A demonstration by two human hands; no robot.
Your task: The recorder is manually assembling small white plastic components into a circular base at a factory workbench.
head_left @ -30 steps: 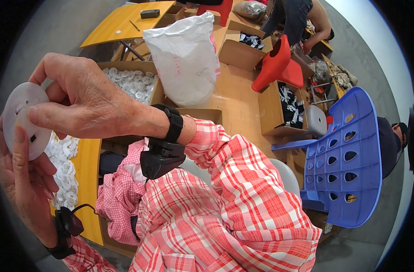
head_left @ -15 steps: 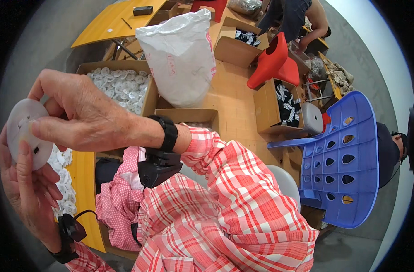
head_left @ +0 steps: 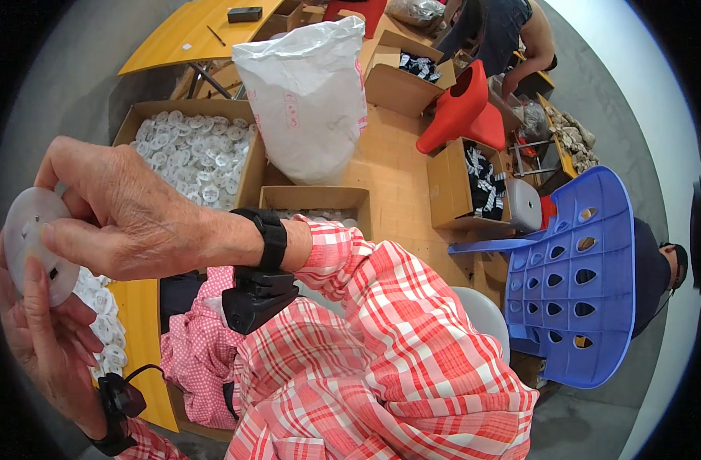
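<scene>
A round white plastic disc (head_left: 30, 239) is held up at the far left. My left hand (head_left: 44, 345) cups it from below with fingers on its face. My right hand (head_left: 128, 211) reaches across from the right, thumb and fingertips pinching the disc's rim. A black band (head_left: 272, 238) sits on my right wrist with a black device (head_left: 257, 297) under it; the sleeve is red and white plaid. Another black strap (head_left: 114, 410) wraps my left wrist.
A cardboard box (head_left: 128, 123) of several white discs stands behind my hands, next to a full white plastic sack (head_left: 308, 100). More boxes (head_left: 446, 184), a red cone-shaped thing (head_left: 462, 111), a blue plastic chair (head_left: 580, 268) and another person (head_left: 504, 31) lie to the right. A yellow table (head_left: 189, 31) is at top.
Both hands with the disc have drifted slightly down and left in the view; my right fingers have shifted on the disc's rim. The grip stays the same.
</scene>
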